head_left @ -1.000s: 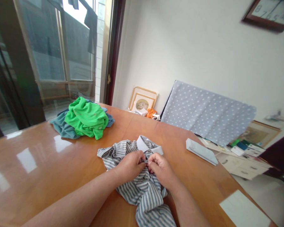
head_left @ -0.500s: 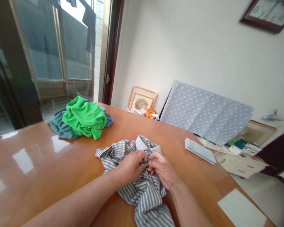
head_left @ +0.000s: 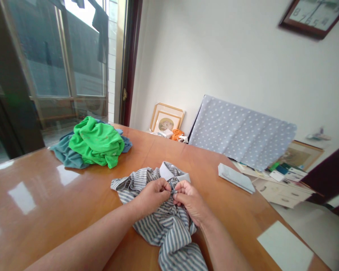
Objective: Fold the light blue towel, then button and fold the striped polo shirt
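Note:
A grey-and-white striped shirt (head_left: 175,229) with a white collar (head_left: 166,171) lies rumpled on the wooden table (head_left: 96,203), its collar pointing away from me. Just below the collar, my left hand (head_left: 155,194) pinches the front edge of the shirt between thumb and fingers. My right hand (head_left: 188,197) pinches the same front opening from the other side, its fingertips close to the left ones. Any button between the fingertips is too small to make out. The sleeve spreads out to the left of my left hand.
A heap of clothes with a bright green garment (head_left: 97,141) on top sits at the table's far left. Toward the right edge are a folded pale cloth (head_left: 235,177) and a white sheet (head_left: 285,246). Beyond stands something under a polka-dot cover (head_left: 243,130).
My fingertips have drawn slightly apart at the shirt front, both hands still pinching it. The whole view has shifted a little, so things appear farther left.

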A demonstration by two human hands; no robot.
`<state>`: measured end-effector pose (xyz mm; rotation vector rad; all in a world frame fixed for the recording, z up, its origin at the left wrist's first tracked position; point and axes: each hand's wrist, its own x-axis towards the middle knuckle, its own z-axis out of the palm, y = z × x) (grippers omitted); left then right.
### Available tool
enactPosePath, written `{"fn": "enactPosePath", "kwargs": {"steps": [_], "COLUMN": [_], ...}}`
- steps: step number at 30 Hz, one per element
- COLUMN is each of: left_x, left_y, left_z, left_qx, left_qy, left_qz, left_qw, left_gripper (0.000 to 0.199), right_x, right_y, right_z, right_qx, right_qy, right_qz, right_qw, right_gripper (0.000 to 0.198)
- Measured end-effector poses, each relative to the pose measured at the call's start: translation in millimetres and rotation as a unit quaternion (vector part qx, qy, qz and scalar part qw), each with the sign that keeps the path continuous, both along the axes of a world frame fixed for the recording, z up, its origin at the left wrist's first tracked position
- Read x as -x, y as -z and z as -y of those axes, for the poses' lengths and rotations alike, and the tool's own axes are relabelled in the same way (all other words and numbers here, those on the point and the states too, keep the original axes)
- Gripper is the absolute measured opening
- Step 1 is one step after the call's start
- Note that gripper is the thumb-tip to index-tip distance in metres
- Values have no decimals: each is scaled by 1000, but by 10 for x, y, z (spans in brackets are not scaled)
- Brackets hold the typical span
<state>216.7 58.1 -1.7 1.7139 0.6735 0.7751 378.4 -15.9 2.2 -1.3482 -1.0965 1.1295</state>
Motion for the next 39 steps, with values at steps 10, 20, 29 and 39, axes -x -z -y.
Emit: {"fn": "enactPosePath", "kwargs": {"steps": [10, 20, 29, 39], "left_x": [-17, 79, 156, 107], "left_y": [6, -48, -97, -23], "left_z": [44, -86, -88, -117], "left_qx": [63, -38, -149, -91], "left_qy": [28, -61, -80, -61], "left_qz": [95, -25, -179, -186], "left_qw": [993, 997, 969, 977], "left_gripper": [19, 13, 13, 18], "right_x": [38, 54, 81, 192], "right_y": [-23, -43, -48, -130], "right_z": [-10, -9, 34, 130], "right_qx": [-12, -44, -68, -54], "right_qy": [-10, -8, -47, -124], "right_qz": [34, 51, 67, 130], "right_qw": [999, 998, 994, 982], "right_gripper": [25, 23, 23, 19]}}
